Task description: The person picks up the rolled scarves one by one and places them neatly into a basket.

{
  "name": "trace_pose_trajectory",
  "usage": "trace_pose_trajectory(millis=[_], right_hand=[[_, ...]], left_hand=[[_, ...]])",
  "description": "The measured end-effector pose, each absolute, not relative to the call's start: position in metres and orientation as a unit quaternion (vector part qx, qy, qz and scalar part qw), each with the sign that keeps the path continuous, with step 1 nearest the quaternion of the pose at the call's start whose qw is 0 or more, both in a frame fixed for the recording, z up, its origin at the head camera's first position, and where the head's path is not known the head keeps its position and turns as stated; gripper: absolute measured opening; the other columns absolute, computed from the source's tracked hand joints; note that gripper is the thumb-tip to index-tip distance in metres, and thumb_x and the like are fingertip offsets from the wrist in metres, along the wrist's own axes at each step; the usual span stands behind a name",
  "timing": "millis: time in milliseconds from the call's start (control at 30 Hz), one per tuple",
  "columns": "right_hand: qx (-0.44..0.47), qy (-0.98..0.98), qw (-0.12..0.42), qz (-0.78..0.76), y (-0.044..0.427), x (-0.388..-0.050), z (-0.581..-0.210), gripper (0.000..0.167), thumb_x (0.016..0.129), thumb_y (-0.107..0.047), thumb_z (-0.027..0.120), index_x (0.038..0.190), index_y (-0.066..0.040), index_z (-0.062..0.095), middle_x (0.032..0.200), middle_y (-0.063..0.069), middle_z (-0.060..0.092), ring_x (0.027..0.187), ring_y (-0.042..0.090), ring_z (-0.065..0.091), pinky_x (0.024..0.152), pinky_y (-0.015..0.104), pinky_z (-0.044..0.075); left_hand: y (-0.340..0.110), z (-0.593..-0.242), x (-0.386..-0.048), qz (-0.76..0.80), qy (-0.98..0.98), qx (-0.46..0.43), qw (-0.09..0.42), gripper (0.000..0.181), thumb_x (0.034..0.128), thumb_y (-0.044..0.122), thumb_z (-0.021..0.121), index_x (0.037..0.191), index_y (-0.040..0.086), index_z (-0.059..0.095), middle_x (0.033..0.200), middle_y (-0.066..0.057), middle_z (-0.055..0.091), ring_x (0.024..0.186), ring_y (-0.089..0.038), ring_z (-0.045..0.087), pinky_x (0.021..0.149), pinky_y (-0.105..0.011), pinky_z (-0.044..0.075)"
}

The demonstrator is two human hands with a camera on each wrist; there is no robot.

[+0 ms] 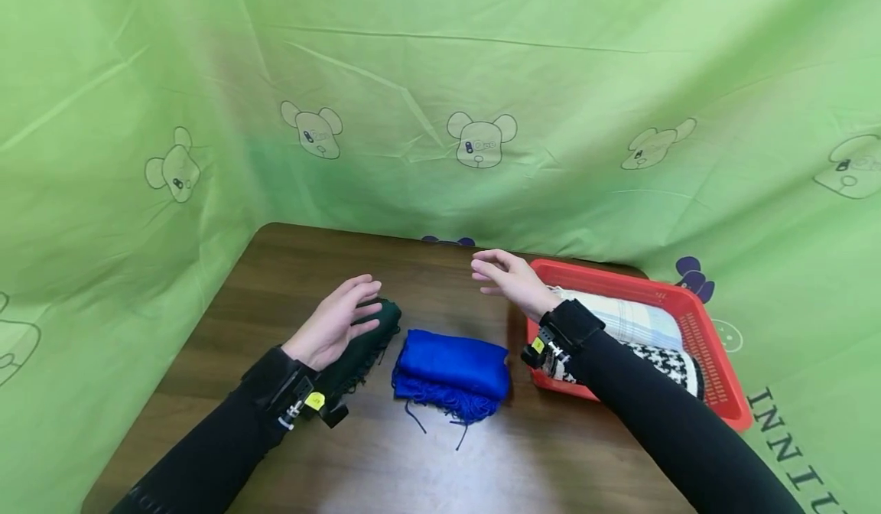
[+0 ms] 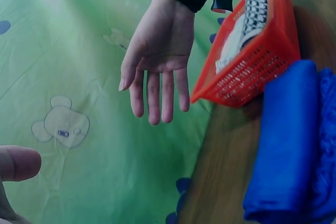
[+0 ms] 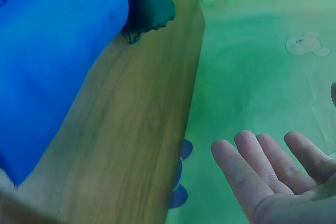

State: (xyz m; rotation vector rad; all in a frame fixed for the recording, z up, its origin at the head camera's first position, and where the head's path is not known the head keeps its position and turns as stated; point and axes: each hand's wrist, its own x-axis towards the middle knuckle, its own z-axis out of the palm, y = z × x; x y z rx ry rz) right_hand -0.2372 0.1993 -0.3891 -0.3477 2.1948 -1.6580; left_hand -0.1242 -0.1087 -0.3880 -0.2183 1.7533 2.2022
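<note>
A folded blue scarf with a fringed near edge lies in the middle of the table. To its left is a dark green fringed scarf, partly hidden beneath my left hand. That hand hovers with its fingers extended and holds nothing. My right hand is raised beyond the blue scarf, near the basket's left rim, with its fingers loosely extended and nothing in them. In the right wrist view the fingers are spread apart. Both scarves rest on the wood surface.
A red plastic basket stands on the right of the brown wooden table. Inside it lie a white checked cloth and a black-and-white patterned cloth. A green printed curtain hangs behind and at the sides.
</note>
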Motion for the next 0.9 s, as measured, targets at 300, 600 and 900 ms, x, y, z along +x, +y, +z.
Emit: trace_pose_trajectory(millis=[300,600,900], right_hand=[[-0.114,0.771,0.202,-0.593,0.178,-0.238,-0.396,0.046,0.112,-0.023,0.058,0.15,0.003,0.052,0.151,0.026,0.058,0.139,0.044,0.057,0.109,0.053,0.053],[-0.118,0.759,0.211,-0.605,0.157,-0.242,-0.402,0.047,0.112,-0.023,0.058,0.149,0.004,0.052,0.151,0.026,0.057,0.139,0.042,0.058,0.111,0.059,0.049],[-0.122,0.747,0.238,-0.608,0.129,-0.244,-0.409,0.047,0.112,-0.024,0.058,0.151,0.003,0.052,0.153,0.024,0.056,0.141,0.042,0.055,0.113,0.058,0.048]], left_hand=[[-0.132,-0.392,-0.107,0.764,0.621,-0.083,0.156,0.069,0.1164,0.027,0.043,0.171,0.003,0.008,0.174,-0.026,0.016,0.158,-0.045,0.024,0.128,-0.056,0.028],[-0.148,-0.395,-0.095,0.761,0.625,-0.094,0.149,0.073,0.1164,0.03,0.044,0.171,0.004,0.004,0.175,-0.024,0.016,0.158,-0.042,0.024,0.128,-0.054,0.028],[-0.16,-0.4,-0.078,0.758,0.627,-0.114,0.14,0.074,0.1169,0.032,0.043,0.171,0.005,0.001,0.174,-0.023,0.016,0.158,-0.039,0.024,0.128,-0.051,0.03]])
